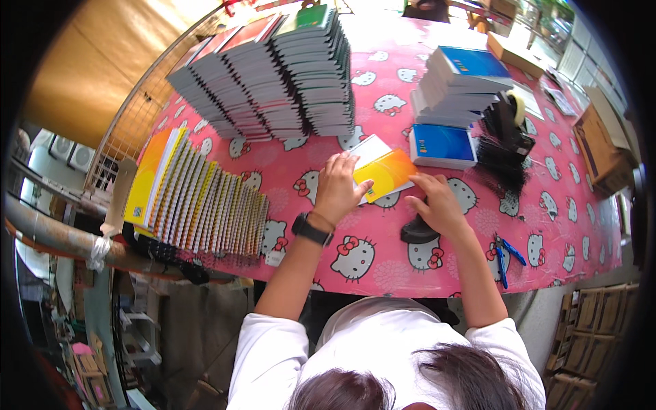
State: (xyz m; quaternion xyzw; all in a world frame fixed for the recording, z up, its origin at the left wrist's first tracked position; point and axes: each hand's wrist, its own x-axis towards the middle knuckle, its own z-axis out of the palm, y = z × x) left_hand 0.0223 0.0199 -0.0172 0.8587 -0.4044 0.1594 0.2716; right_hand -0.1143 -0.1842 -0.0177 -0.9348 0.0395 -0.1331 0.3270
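Note:
A booklet with a yellow-orange cover lies on the table between my hands, white pages showing along its edges. My left hand grips its left side, thumb on the cover and fingers over the white sheet at the upper left. At the right edge, my right hand touches the booklet with its fingertips; the thumb is spread apart from them. Under that hand sits a dark rounded object, partly hidden. Just beyond it lies a short stack of blue-covered booklets.
Tall stacks of wire-bound notebooks stand far left, a row of yellow spiral notebooks at near left. A taller blue-covered stack, black tape dispenser, black wire bindings, blue-handled pliers and cardboard box are on the right.

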